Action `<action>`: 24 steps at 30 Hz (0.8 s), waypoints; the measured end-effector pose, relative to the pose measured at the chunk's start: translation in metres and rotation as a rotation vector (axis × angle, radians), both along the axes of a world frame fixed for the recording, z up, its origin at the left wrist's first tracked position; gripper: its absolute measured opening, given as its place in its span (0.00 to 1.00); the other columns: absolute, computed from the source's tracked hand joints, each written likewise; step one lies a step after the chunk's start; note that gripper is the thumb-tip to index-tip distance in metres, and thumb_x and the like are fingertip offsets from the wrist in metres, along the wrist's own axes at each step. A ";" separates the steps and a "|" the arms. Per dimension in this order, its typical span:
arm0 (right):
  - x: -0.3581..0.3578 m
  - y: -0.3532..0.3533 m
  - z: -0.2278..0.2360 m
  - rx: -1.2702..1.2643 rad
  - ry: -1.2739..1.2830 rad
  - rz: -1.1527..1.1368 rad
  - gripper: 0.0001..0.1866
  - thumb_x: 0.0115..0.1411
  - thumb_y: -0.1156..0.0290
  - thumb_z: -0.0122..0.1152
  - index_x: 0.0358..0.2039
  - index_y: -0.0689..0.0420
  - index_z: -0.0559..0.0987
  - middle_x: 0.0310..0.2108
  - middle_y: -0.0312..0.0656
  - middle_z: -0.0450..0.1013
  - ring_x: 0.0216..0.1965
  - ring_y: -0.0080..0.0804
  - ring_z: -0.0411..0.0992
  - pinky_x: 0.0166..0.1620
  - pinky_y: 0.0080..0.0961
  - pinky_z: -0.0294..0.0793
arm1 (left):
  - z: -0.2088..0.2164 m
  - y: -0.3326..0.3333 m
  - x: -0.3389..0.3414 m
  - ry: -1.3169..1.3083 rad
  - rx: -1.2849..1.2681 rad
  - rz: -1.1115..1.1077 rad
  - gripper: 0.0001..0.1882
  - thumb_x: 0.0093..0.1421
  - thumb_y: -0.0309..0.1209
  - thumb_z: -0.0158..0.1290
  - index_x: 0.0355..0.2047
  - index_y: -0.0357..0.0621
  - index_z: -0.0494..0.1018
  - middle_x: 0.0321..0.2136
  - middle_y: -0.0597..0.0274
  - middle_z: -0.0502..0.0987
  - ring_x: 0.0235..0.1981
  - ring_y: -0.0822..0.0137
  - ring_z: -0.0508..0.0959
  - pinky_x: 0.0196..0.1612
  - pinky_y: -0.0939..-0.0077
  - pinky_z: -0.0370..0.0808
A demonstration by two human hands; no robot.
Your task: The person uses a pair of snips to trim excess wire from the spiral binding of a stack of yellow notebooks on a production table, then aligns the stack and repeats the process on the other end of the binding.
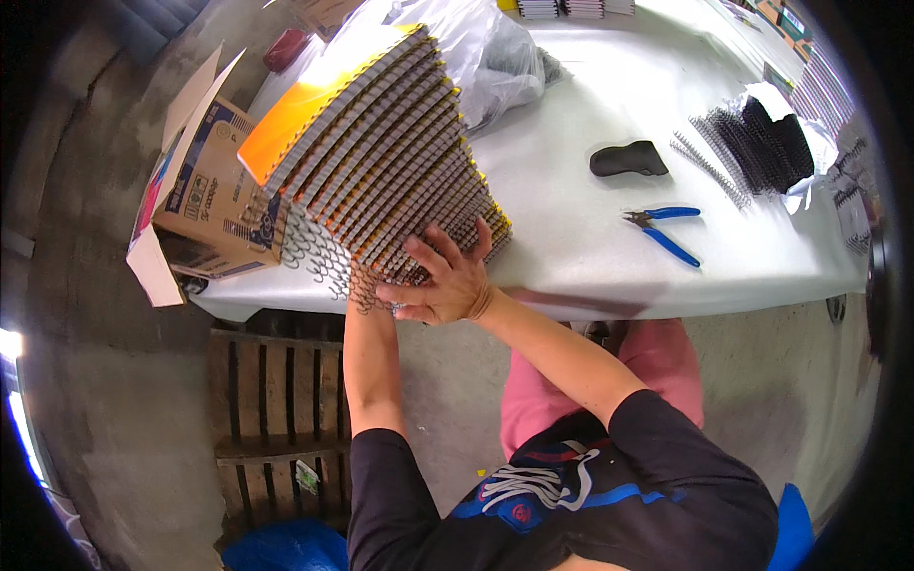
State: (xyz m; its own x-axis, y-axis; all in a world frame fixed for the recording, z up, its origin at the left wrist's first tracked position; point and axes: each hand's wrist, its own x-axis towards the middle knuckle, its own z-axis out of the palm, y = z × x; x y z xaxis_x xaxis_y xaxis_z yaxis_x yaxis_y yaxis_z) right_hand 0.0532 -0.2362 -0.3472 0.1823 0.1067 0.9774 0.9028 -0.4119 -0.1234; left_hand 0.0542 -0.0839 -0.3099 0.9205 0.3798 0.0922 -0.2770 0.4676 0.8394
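A tall stack of spiral-bound books [381, 143] with an orange-yellow top cover stands at the table's near edge, spines facing me. Long loose coil ends [314, 252] stick out from its lower left side. My right hand [443, 278] lies against the lower spines, fingers spread and holding nothing. My left forearm [371, 352] reaches up to the stack's lower left. The left hand itself is hidden behind the coil ends and books, so its grip does not show.
An open cardboard box [219, 195] stands left of the stack, a clear plastic bag [486, 62] behind it. To the right on the white-covered table [571, 257] lie blue-handled pliers [674, 246], a black pouch-like object [628, 160] and a bundle of black coils [776, 143]. A slatted wooden pallet [276, 443] is below.
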 end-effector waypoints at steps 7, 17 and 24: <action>-0.001 -0.002 0.000 -0.019 0.002 0.004 0.25 0.54 0.30 0.39 0.52 0.11 0.67 0.65 0.32 0.53 0.67 0.33 0.45 0.60 0.63 0.23 | 0.001 -0.004 -0.005 0.013 -0.016 -0.004 0.48 0.56 0.70 0.24 0.66 0.49 0.45 0.65 0.53 0.48 0.65 0.54 0.50 0.66 0.54 0.47; 0.063 -0.059 0.129 0.651 0.562 0.676 0.39 0.62 0.36 0.28 0.65 0.50 0.54 0.64 0.51 0.52 0.65 0.41 0.49 0.65 0.46 0.38 | 0.071 -0.017 -0.002 -0.063 0.020 0.302 0.50 0.54 0.73 0.26 0.66 0.49 0.46 0.65 0.50 0.47 0.65 0.53 0.50 0.65 0.54 0.47; 0.080 -0.058 0.164 0.316 1.053 1.117 0.46 0.60 0.32 0.29 0.62 0.61 0.57 0.60 0.48 0.59 0.61 0.35 0.56 0.62 0.25 0.51 | 0.095 -0.021 0.006 -0.435 0.380 0.419 0.43 0.60 0.66 0.25 0.64 0.46 0.51 0.57 0.50 0.61 0.58 0.55 0.62 0.59 0.59 0.61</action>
State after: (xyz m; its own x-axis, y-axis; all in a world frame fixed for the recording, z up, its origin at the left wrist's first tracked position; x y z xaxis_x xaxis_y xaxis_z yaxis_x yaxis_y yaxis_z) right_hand 0.1327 -0.2943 -0.1835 0.7432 0.4721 0.4741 0.1768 0.5447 -0.8198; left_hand 0.0604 -0.1053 -0.2150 0.5538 0.5625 0.6139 -0.7159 -0.0549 0.6960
